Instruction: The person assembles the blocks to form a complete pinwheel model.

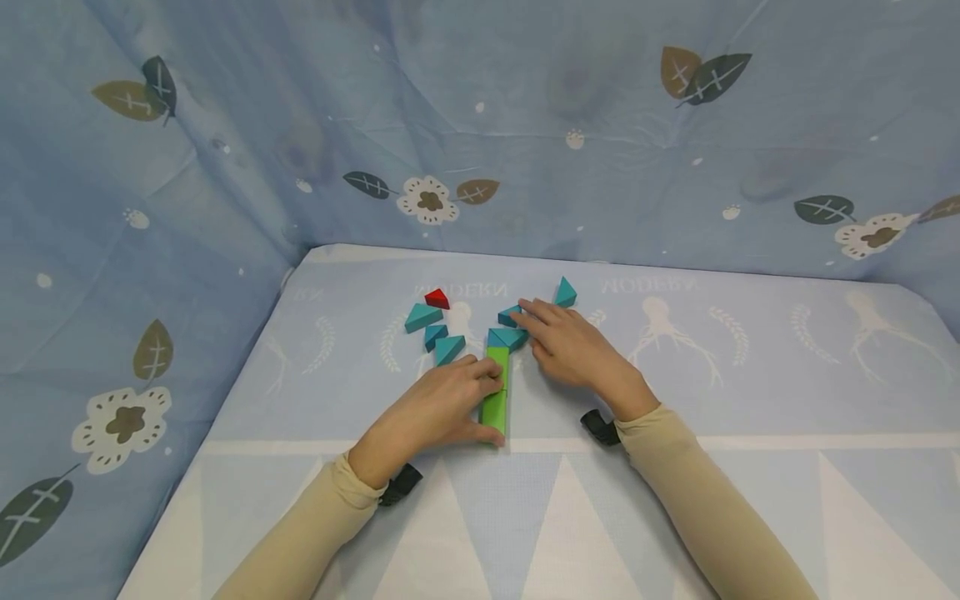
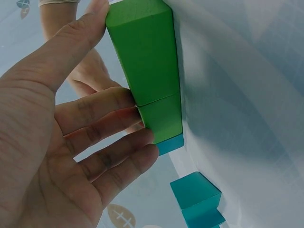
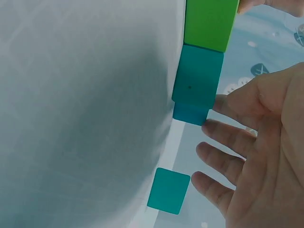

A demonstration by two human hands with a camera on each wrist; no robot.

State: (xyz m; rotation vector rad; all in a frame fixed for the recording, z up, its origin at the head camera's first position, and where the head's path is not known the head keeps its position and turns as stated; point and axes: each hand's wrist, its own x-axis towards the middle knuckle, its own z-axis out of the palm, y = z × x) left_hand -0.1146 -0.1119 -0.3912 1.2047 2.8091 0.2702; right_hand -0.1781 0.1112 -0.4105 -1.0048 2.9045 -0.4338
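Nearest me on the head feed, two beige sleeves (image 1: 720, 508) reach in over the cloth-covered bench (image 1: 862, 408), a black wrist camera (image 1: 401, 485) by each cuff. My left hand (image 1: 446, 402) comes first: its fingers are relaxed rather than clenched, the tips resting along the side of the green blocks (image 1: 493, 412) and the thumb at their near end. Those two lie end to end in a line pointing away from me. Butted against their far end is a blue-and-teal pair (image 1: 507, 337). My right hand (image 1: 573, 346) is on its right, fingers loosely spread and gripping nothing, a fingertip touching the pair's edge on the right wrist feed. Off to the left, a near teal wedge (image 1: 449, 350), a blue block (image 1: 435, 337) and a far teal wedge (image 1: 423, 317) run outward in a chain. A small blue wedge (image 1: 508, 316) sits by my right fingertips. Farther out are a teal triangle (image 1: 566, 292) and a red wedge (image 1: 437, 298); behind everything hangs the leaf-print curtain (image 1: 525, 100).
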